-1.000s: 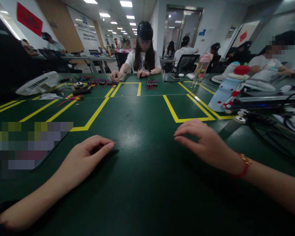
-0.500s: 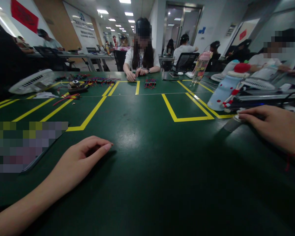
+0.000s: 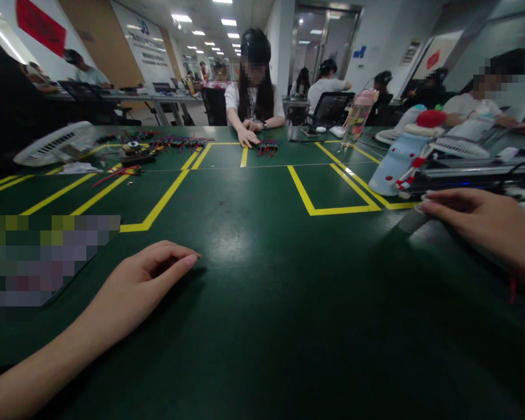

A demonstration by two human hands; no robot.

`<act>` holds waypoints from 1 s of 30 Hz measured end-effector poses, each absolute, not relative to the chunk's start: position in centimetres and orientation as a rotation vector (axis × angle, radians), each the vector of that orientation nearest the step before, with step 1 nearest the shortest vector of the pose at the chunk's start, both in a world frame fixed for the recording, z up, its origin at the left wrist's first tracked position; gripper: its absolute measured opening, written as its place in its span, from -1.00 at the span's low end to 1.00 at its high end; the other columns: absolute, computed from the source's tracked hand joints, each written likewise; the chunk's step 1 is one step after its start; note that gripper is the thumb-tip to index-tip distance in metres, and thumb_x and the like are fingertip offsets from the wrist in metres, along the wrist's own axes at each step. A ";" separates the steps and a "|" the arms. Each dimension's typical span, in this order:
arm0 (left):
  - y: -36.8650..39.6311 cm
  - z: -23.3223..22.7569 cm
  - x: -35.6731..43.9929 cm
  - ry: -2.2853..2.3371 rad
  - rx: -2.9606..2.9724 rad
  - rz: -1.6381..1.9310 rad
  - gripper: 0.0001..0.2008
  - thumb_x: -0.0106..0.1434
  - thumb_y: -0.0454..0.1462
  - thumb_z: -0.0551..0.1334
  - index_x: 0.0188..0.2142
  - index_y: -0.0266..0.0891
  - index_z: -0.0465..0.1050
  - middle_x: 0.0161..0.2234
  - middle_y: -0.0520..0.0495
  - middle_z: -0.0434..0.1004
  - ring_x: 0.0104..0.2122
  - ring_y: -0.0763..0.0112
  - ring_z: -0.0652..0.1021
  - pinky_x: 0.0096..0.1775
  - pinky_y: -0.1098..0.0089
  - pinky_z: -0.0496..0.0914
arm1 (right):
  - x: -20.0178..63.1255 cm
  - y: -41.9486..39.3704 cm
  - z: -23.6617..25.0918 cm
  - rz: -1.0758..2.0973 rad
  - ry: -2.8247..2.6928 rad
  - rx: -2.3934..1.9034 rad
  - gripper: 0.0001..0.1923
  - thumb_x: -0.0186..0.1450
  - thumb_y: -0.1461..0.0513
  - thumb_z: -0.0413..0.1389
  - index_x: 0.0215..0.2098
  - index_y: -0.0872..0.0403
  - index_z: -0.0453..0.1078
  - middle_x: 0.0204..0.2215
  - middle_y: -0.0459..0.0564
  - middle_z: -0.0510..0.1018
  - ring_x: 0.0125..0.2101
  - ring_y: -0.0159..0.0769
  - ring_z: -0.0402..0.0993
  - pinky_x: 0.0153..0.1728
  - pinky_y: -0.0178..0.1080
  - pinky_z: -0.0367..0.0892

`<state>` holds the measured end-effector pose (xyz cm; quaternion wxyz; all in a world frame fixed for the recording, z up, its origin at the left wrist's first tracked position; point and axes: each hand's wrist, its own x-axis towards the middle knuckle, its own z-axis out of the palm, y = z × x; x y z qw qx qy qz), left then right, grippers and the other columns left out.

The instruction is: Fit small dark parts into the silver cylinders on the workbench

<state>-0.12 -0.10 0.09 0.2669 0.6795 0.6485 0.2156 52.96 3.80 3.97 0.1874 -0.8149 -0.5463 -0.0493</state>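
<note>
Right hand (image 3: 485,224) curled loosely over grey cylinder (image 3: 413,220), grip better firmed; left hand (image 3: 146,280) flat, empty on table (image 3: 262,303).

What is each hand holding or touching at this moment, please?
Left hand: loosely curled, empty, resting on the table.
Right hand: fingers on a small grey cylinder.

Your right hand (image 3: 485,224) closes its fingertips over a small grey cylindrical object with a pale cap (image 3: 413,220), lying on its side on the dark green tabletop (image 3: 262,291), just below the yellow tape line, near the right edge.
</note>
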 end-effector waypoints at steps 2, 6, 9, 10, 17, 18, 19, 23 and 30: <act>-0.2 0.2 -0.1 1.756 1.825 0.573 -0.62 0.22 0.12 0.16 -0.18 -0.04 0.49 -0.13 0.03 0.55 -0.13 0.19 0.53 -0.12 0.27 0.32 | 52.7 3.7 3.9 -0.097 -1.478 -2.286 -0.57 0.14 -0.04 0.19 -0.12 0.01 0.52 -0.29 0.01 0.58 -0.34 -0.29 0.44 -0.30 -0.25 0.22; -0.3 0.7 0.2 1.753 1.821 0.576 -0.61 0.22 0.12 0.15 -0.19 -0.05 0.50 -0.12 0.02 0.55 -0.11 0.18 0.52 -0.09 0.26 0.31 | 51.7 3.5 4.2 -0.029 -1.424 -2.304 -0.64 0.17 0.03 0.18 -0.16 0.06 0.52 -0.27 0.05 0.57 -0.33 -0.32 0.42 -0.27 -0.24 0.21; -0.3 0.9 0.5 1.768 1.818 0.556 -0.59 0.22 0.13 0.14 -0.19 -0.07 0.50 -0.13 0.00 0.55 -0.12 0.17 0.52 -0.09 0.25 0.31 | 50.9 3.1 4.6 0.041 -1.395 -2.263 -0.68 0.20 0.10 0.18 -0.12 0.05 0.53 -0.19 0.05 0.57 -0.29 -0.34 0.41 -0.24 -0.23 0.19; -0.3 1.0 0.5 1.774 1.817 0.551 -0.59 0.22 0.13 0.14 -0.19 -0.08 0.50 -0.13 0.00 0.55 -0.12 0.17 0.52 -0.09 0.25 0.31 | 50.6 3.0 4.8 0.065 -1.385 -2.241 -0.68 0.21 0.11 0.17 -0.10 0.04 0.53 -0.16 0.05 0.56 -0.28 -0.34 0.41 -0.23 -0.22 0.18; -0.3 0.7 0.3 1.771 1.823 0.557 -0.62 0.22 0.11 0.15 -0.18 -0.05 0.50 -0.13 0.05 0.55 -0.12 0.21 0.52 -0.10 0.29 0.32 | 49.7 3.0 4.7 0.066 -1.241 -2.278 -0.67 0.19 0.11 0.19 -0.14 0.11 0.53 -0.22 0.09 0.57 -0.30 -0.33 0.40 -0.21 -0.19 0.18; -0.3 0.6 0.3 1.775 1.824 0.555 -0.63 0.23 0.11 0.15 -0.19 -0.05 0.50 -0.13 0.06 0.55 -0.12 0.22 0.52 -0.10 0.30 0.32 | 49.6 3.0 4.7 0.086 -1.239 -2.261 -0.69 0.20 0.13 0.19 -0.14 0.10 0.53 -0.19 0.07 0.57 -0.27 -0.33 0.41 -0.18 -0.20 0.18; -0.2 0.6 0.3 1.776 1.824 0.556 -0.63 0.22 0.11 0.15 -0.19 -0.04 0.50 -0.13 0.06 0.55 -0.12 0.22 0.53 -0.11 0.30 0.32 | 49.6 3.0 4.7 0.115 -1.234 -2.239 -0.71 0.20 0.15 0.19 -0.13 0.08 0.53 -0.16 0.05 0.57 -0.24 -0.33 0.41 -0.14 -0.20 0.18; -0.2 0.5 0.3 1.778 1.828 0.573 -0.62 0.21 0.12 0.16 -0.21 -0.05 0.50 -0.16 0.06 0.56 -0.15 0.22 0.54 -0.13 0.31 0.32 | 49.3 2.9 4.9 0.169 -1.176 -2.216 -0.72 0.20 0.16 0.20 -0.13 0.08 0.53 -0.16 0.02 0.58 -0.20 -0.30 0.43 -0.08 -0.20 0.19; -0.1 0.3 0.0 1.770 1.844 0.574 -0.62 0.21 0.13 0.15 -0.21 -0.02 0.51 -0.16 0.06 0.56 -0.15 0.21 0.54 -0.12 0.30 0.33 | 50.5 3.0 4.4 0.234 -1.210 -2.181 -0.68 0.08 0.14 0.29 -0.20 0.07 0.52 -0.25 0.03 0.58 -0.27 -0.26 0.48 -0.16 -0.19 0.28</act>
